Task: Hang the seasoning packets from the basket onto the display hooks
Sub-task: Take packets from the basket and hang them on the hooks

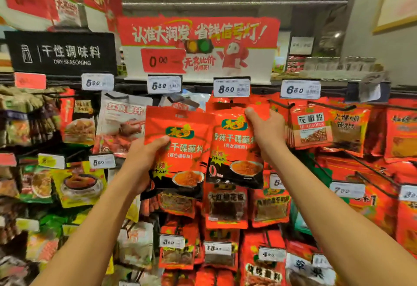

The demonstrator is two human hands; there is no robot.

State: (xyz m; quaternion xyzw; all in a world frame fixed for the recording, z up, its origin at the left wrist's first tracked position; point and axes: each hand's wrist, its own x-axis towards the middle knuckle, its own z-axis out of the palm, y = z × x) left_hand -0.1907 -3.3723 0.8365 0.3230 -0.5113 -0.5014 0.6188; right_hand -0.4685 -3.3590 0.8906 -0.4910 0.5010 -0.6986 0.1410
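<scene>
Fingers of my left hand (144, 157) are wrapped round the left edge of a loose red seasoning packet (180, 148), thumb across its face, holding it up in front of the display rack (361, 168); my right hand's fingers are behind the top of the hanging packet (234, 148) beside it, thumb (250, 114) pinching its upper right corner, just under the 8.50 price tag (231, 87). Both arms reach up and forward, wrists cocked back. I judge these pouches light, thin and floppy, with slick foil that slides under a loose grip, so I would hold near the stiff top seam, close to the hang hole. The hook itself is hidden behind the packets, and no basket is in view.
</scene>
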